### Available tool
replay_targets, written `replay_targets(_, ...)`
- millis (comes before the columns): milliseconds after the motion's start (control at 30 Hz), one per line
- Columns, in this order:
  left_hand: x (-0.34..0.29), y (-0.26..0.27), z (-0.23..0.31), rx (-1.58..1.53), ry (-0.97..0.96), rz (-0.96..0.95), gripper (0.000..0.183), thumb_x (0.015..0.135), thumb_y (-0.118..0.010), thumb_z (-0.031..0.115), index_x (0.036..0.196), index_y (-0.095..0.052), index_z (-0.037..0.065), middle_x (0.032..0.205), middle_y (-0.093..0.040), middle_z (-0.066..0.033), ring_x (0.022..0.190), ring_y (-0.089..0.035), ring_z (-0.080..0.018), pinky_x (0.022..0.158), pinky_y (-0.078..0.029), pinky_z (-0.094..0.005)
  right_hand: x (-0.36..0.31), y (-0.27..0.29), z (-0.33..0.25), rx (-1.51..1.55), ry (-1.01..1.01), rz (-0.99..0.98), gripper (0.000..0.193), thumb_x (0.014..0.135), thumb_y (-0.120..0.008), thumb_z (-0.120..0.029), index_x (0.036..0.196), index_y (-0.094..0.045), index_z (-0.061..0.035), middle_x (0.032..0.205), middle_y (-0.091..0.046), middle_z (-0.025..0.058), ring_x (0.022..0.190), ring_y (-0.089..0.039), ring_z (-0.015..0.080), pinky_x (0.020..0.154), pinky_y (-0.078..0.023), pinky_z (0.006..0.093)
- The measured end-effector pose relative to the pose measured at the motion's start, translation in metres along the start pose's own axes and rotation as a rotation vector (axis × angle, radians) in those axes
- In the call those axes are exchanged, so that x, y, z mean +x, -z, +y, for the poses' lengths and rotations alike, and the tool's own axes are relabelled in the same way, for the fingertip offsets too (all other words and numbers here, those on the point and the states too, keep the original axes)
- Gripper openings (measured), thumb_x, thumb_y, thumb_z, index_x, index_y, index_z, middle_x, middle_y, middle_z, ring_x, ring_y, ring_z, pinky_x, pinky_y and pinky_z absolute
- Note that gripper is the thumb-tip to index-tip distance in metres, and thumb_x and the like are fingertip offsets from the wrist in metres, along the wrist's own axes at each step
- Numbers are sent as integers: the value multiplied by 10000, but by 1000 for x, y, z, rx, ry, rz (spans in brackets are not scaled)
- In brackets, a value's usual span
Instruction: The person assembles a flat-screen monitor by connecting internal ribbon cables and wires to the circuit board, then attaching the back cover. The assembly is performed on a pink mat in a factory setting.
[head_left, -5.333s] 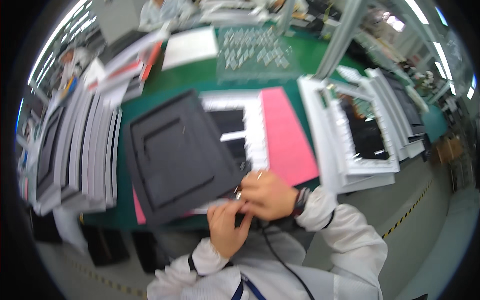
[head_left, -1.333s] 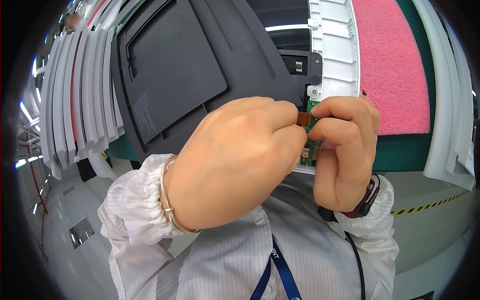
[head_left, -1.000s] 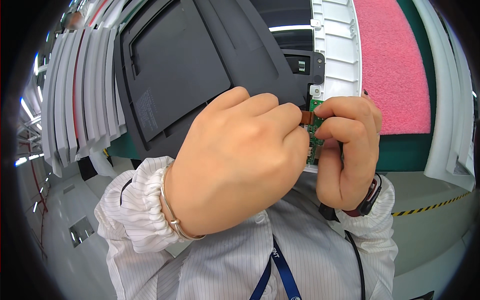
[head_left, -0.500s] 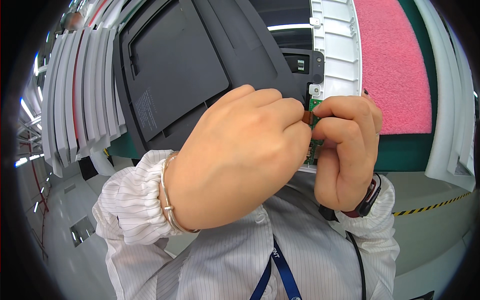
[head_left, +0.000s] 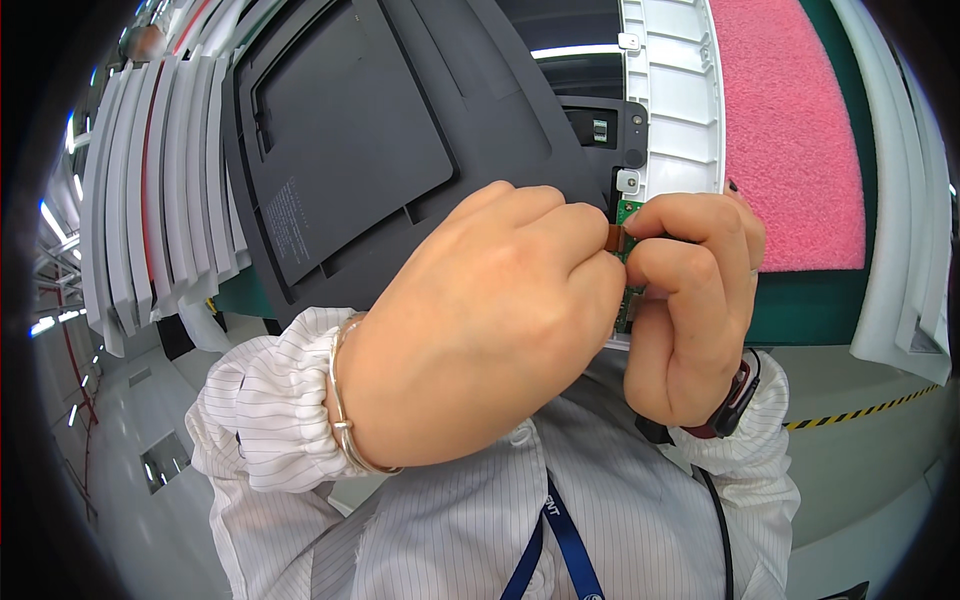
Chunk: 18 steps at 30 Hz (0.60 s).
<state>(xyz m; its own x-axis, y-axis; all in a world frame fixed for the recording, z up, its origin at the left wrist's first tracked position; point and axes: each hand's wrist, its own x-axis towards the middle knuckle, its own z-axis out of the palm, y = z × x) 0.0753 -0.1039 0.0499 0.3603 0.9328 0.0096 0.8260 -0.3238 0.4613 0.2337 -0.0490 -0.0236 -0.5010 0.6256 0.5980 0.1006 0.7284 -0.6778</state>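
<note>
My left hand (head_left: 500, 310) is closed, its curled fingertips at an orange-brown ribbon cable (head_left: 615, 237) that meets a narrow green circuit board (head_left: 628, 212). From the other side my right hand (head_left: 695, 290) bends its thumb and fingers around the board's edge, pinching at the cable's end. The board lies at the near end of a long white plastic frame (head_left: 685, 110). Directly left is a large dark grey plastic housing (head_left: 510, 110), back side up. My fingers cover much of the board and the cable's joint.
A pink fleecy pad (head_left: 790, 130) lies right of the white frame on a green table mat (head_left: 810, 305). Several grey-white panels (head_left: 160, 190) stand in a row at the left. White foam sheeting (head_left: 905, 200) hangs along the right edge.
My left hand has shifted very slightly down and to the right. The right hand stays at the board with almost the same grip.
</note>
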Motion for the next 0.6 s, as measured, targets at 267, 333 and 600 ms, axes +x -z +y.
replay_targets(267,0,-3,0,6,-18,31,249,589,-724,-31,782,-575,21,778,-523,-76,648,-498,-247,599,-410,-338,0,1,-1,-7,-5,-8,265,569,-568,13,830,-577,-29,912,-558,119,851,-493,288,777,-374,408)
replay_targets(333,1,-3,0,4,-18,33,248,590,-721,-33,786,-577,19,780,-524,-77,653,-500,-248,602,-412,-340,0,2,-1,-13,-9,-8,269,564,-564,15,830,-576,-29,915,-557,121,854,-491,290,781,-373,412)
replay_targets(600,2,-4,3,-17,-22,34,219,618,-700,-34,799,-584,6,788,-530,-85,669,-507,-258,614,-419,-345,-1,2,-2,-17,-23,-17,315,530,-541,27,840,-563,-26,927,-551,128,856,-486,305,786,-376,423)
